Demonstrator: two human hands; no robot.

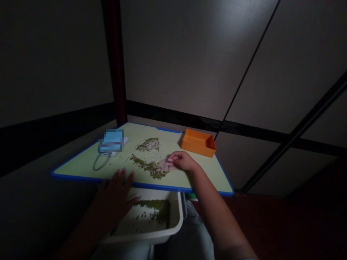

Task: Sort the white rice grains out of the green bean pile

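Observation:
Small green-brown grains lie in two patches on the pale yellow table top [81,162]. One is a far pile [149,143]; the other is a longer near spread [146,166]. My right hand [181,160] has its fingers pinched at the right end of the near spread, around a thin, see-through pinkish piece [165,165] whose kind I cannot make out. My left hand [116,189] is spread, fingertips on the table's blue front edge. Below that edge sits a white tub [177,220] with more green grains [159,209] inside.
An orange open box [199,142] stands at the table's back right corner. On the left is a blurred-out blue device [111,141] on a white base, with a looped grey cable [97,161]. Panelled walls [189,65] rise behind and to the left.

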